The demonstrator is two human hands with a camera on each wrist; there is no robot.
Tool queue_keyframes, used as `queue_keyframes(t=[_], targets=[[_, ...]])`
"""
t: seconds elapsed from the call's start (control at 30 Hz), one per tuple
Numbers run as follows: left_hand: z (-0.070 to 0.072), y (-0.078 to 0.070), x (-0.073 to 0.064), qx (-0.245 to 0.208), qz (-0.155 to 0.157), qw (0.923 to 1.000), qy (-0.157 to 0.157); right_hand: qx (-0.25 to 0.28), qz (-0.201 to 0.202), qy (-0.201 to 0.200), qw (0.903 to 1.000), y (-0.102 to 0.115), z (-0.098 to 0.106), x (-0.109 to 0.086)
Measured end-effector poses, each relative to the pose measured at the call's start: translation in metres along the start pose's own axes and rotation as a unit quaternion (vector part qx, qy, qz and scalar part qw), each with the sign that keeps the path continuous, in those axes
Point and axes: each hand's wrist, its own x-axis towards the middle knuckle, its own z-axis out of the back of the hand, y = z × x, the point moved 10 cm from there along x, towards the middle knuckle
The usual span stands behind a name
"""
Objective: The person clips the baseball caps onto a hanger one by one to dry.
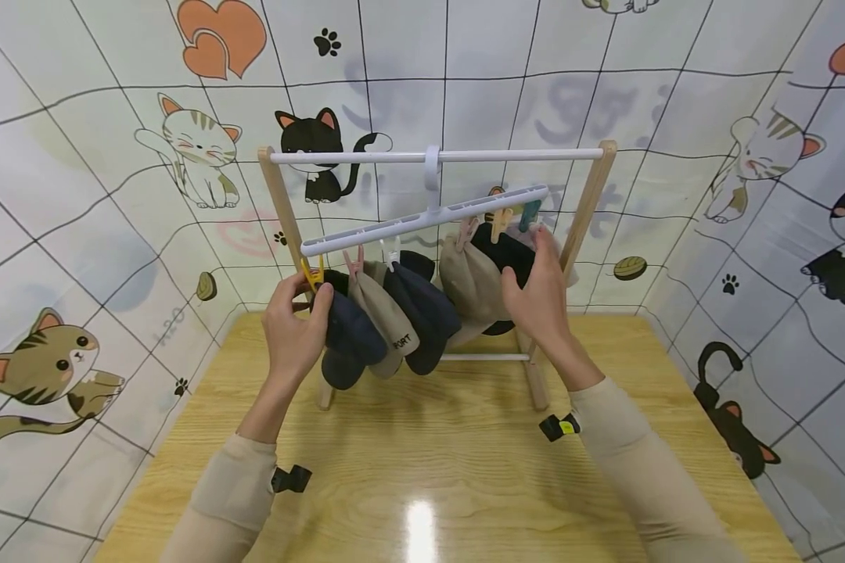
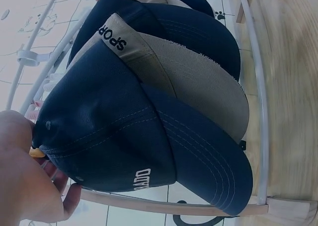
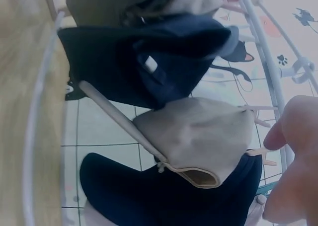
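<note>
In the head view, a white clip hanger (image 1: 422,220) hangs tilted, its left end lower, with several baseball caps clipped along it. My left hand (image 1: 292,324) pinches the crown of the navy cap (image 1: 352,336) at the left end, beside a yellow clothespin (image 1: 313,272). White lettering shows on this cap in the left wrist view. My right hand (image 1: 541,301) is at the other end, fingertips near a teal clothespin (image 1: 530,214) and a pale cap mostly hidden behind the hand. Its thumb stands apart, near a black cap (image 1: 505,252). Between the hands hang a beige SPORT cap (image 1: 387,317) and others.
A wooden rack with a white top rod (image 1: 366,157) carries the hanger's hook (image 1: 432,168). It stands on a wood-grain table (image 1: 422,438). Its right post (image 1: 588,199) is close to my right hand. A cat-printed tiled wall covering (image 1: 408,47) surrounds the table.
</note>
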Motion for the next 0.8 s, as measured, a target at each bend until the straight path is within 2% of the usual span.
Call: queue_keyframes(t=[0.2, 0.43, 0.57, 0.8], targets=[[0.001, 0.003, 0.004, 0.017, -0.002, 0.9998, 0.002, -0.027, -0.053, 0.032, 0.9977, -0.008, -0.007, 0.021], [0.001, 0.002, 0.007, 0.014, -0.003, 0.9999, 0.003, -0.057, -0.099, 0.058, 0.9918, -0.017, -0.012, 0.029], [0.001, 0.001, 0.008, 0.010, 0.001, 0.9999, 0.003, -0.059, -0.103, 0.058, 0.9912, -0.018, -0.012, 0.030], [0.001, 0.004, 0.012, 0.004, 0.013, 0.9999, 0.005, -0.053, -0.077, 0.054, 0.9942, -0.018, -0.011, 0.029]])
